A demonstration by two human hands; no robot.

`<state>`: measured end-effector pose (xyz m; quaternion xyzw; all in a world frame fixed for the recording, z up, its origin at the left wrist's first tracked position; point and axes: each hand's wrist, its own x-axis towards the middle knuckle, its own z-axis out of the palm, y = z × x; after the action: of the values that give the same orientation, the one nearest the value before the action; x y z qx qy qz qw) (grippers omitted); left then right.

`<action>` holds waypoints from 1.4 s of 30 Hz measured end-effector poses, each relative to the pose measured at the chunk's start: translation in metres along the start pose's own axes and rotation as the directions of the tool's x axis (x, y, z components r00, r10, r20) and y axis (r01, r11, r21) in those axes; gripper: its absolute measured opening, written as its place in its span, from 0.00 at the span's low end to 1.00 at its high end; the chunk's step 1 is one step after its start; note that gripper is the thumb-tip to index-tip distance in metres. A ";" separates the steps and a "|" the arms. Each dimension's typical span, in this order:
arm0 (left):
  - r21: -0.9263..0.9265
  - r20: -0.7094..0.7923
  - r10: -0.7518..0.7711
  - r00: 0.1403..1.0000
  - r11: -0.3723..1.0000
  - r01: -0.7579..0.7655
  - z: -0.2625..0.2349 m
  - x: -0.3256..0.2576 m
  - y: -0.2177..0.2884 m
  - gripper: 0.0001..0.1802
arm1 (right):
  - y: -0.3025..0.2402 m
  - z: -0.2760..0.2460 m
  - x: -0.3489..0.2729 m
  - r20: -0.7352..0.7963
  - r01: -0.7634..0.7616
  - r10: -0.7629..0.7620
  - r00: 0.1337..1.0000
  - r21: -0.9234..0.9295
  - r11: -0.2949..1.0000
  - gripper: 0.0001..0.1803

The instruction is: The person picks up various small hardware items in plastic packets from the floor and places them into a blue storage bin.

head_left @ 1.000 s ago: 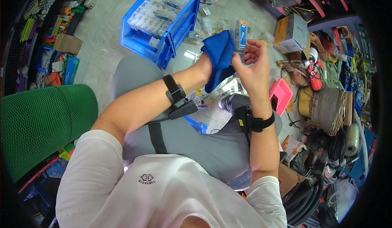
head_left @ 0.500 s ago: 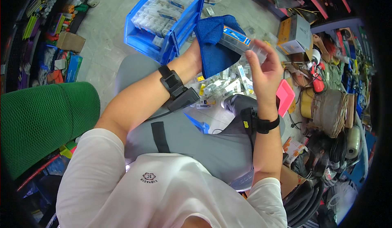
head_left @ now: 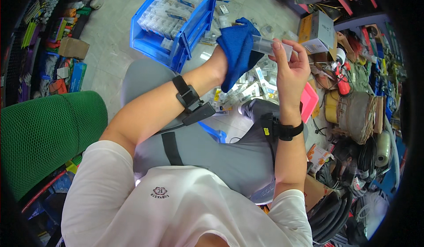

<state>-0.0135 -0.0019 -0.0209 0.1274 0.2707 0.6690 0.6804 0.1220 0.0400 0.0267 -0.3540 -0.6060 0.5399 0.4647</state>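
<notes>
My left hand [head_left: 218, 66] is mostly hidden under a dark blue cloth [head_left: 237, 55], which it keeps folded around the left end of a clear plastic box [head_left: 263, 45]. The fingers inside the cloth do not show. At the box's other end, my right hand [head_left: 292, 68] grips it between thumb and fingers. The long, narrow box is held up in front of me, above the floor. Below it, many small clear packages [head_left: 251, 89] with white and yellow labels lie in a loose pile.
A blue plastic bin [head_left: 138, 38] full of clear boxes stands ahead to the left. A pink tray [head_left: 309, 103] lies right of my knee. A cardboard carton [head_left: 317, 31], wire spools [head_left: 353, 116] and black coiled hose [head_left: 331, 220] crowd the right; a green mesh roll [head_left: 53, 136] is at left.
The box has turned, so its blue and orange label no longer shows. The cloth has closed further around its left end, and both hands have shifted slightly right.
</notes>
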 end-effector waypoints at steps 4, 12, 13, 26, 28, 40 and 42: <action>0.035 -0.145 0.019 0.989 0.999 -0.014 0.020 -0.011 0.009 0.11 | -0.005 0.002 0.000 0.001 -0.042 0.042 0.999 0.001 0.999 0.16; -0.004 0.197 0.135 0.971 0.991 -0.137 0.000 -0.003 0.044 0.13 | -0.017 -0.014 0.001 -0.023 0.199 -0.214 0.977 0.482 0.853 0.22; -0.448 0.217 0.009 0.976 0.890 0.091 0.000 -0.003 0.046 0.14 | -0.018 -0.018 0.001 -0.054 0.183 -0.182 0.982 0.530 0.828 0.22; 0.626 0.641 0.140 0.755 -0.664 -0.409 0.020 -0.007 0.023 0.13 | -0.013 -0.015 0.003 0.022 0.140 -0.154 0.988 0.309 0.941 0.22; 0.644 0.677 0.200 0.708 -0.627 -0.439 0.019 -0.008 0.016 0.13 | -0.010 -0.014 0.002 0.032 0.193 -0.204 0.979 0.201 0.960 0.21; 0.208 0.184 -0.115 0.976 0.975 0.075 0.015 -0.009 -0.004 0.17 | -0.005 -0.007 0.003 0.160 0.130 -0.159 0.974 0.176 0.976 0.27; -0.162 0.137 -0.231 0.963 0.954 0.252 0.015 -0.010 -0.005 0.17 | -0.005 -0.004 0.002 0.153 0.136 -0.143 0.978 0.057 0.989 0.28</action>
<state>-0.0013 -0.0094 -0.0095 0.0707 0.1833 0.5935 0.7805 0.1253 0.0424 0.0319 -0.2561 -0.6515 0.5459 0.4604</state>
